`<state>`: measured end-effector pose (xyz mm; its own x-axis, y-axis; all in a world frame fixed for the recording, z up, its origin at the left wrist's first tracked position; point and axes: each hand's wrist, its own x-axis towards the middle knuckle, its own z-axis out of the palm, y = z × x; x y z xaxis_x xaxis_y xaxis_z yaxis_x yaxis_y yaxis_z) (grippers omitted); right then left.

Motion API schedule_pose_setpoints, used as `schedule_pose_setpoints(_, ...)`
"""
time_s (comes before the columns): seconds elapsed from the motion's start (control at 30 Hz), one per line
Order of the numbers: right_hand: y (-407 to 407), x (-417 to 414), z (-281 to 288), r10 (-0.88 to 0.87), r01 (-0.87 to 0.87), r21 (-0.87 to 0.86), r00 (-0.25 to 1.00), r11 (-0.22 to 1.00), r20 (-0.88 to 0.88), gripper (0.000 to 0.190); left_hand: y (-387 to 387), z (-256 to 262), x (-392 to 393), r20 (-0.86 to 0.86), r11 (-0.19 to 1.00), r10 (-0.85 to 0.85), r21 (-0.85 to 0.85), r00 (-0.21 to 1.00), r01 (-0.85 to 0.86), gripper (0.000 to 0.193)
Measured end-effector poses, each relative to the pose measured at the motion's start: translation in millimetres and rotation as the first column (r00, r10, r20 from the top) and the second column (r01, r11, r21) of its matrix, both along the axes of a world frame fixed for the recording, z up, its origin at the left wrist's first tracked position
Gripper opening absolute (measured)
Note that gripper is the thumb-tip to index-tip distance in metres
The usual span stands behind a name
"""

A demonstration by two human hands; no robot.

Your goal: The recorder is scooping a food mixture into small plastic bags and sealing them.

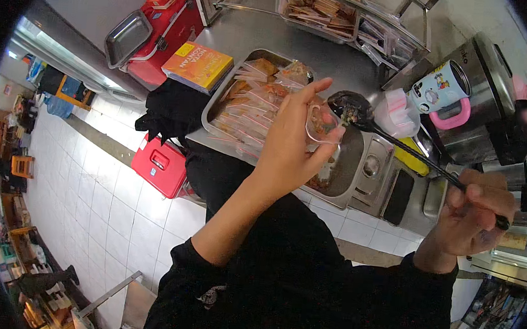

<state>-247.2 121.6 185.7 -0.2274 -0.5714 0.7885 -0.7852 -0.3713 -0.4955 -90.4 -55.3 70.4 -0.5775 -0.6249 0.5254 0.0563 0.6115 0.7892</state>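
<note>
My left hand [291, 136] holds a small clear plastic bag [320, 122] by its mouth, which is spread between the fingers. Some reddish and brown food shows inside it. The handle of a black ladle [413, 151] is in my right hand [478, 214]. Chopped food sits at the edge of the ladle's bowl, close beside the bag's mouth. Below my left hand is a metal tray [208, 111] heaped with filled clear zip bags [249, 112]. Partly hidden by that hand, a steel pan [343, 187] with food remains in its bottom stands nearer my body.
A printed orange box [197, 64] stands left of the tray, before a red cooler box [181, 32]. Rightward are a white cup with plastic bags [396, 112], a mug with a pink handle [441, 88] and a large steel appliance [473, 97]. A shelf tray of packets [324, 16] is behind.
</note>
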Motion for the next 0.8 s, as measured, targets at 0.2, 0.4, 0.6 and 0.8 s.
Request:
schedule_pose_setpoints(0.2,-10.0,12.1,0.7,-0.074,0.072,0.059,0.996,0.996,0.044,0.044,0.4,3.5,-3.0,-0.041,0.987,0.067,-0.146,0.997,-0.072,0.072)
schedule_pose_setpoints(0.4,-16.2,1.7,8.6,0.067,-0.055,0.177,0.996,0.983,-0.059,0.043,-2.9,-1.6,-0.4,0.021,0.983,0.057,-0.173,0.998,-0.053,0.078)
schedule_pose_setpoints(0.6,-8.7,-24.4,9.7,0.176,-0.157,0.127,0.971,0.980,-0.162,0.038,-3.2,-6.5,-0.2,0.049,0.987,0.055,-0.151,0.997,-0.047,0.075)
schedule_pose_setpoints(0.8,-8.7,-32.9,-41.9,-0.264,0.246,0.102,0.836,0.964,0.482,0.020,-3.6,-19.5,-2.7,-0.122,0.994,-0.033,0.099,0.992,0.046,0.067)
